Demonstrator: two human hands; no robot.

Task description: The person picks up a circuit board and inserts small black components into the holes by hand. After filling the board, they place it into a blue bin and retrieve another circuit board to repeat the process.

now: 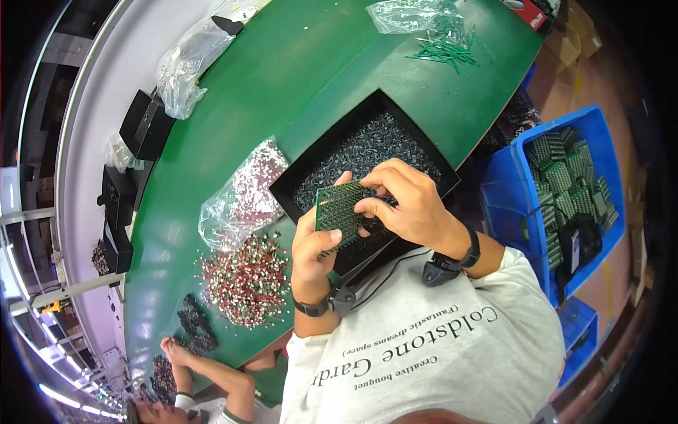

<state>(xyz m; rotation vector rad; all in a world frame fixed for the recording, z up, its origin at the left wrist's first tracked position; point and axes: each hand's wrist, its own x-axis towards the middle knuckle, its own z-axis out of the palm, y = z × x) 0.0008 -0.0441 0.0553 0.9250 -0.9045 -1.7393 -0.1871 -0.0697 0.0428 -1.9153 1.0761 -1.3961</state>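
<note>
My left hand (pixel 316 244) grips a green circuit board panel (pixel 340 208) by its left edge, thumb across the lower part. Rows of small dark parts cover the panel's face. My right hand (pixel 407 200) is at the panel's right side, thumb and forefinger pinched close to its surface; whatever is between those fingertips is too small to make out. Beneath both hands sits a black tray (pixel 424 134) filled with many small dark pieces (pixel 367 145). Each wrist wears a black strap with a small device.
Red-and-white wired parts (pixel 244 279) are heaped left of the tray, beside a clear bag (pixel 244 191). Green strips (pixel 448 53) lie at the far side. A blue crate (pixel 614 169) of green boards stands at right. Another person's hands (pixel 173 350) work at lower left.
</note>
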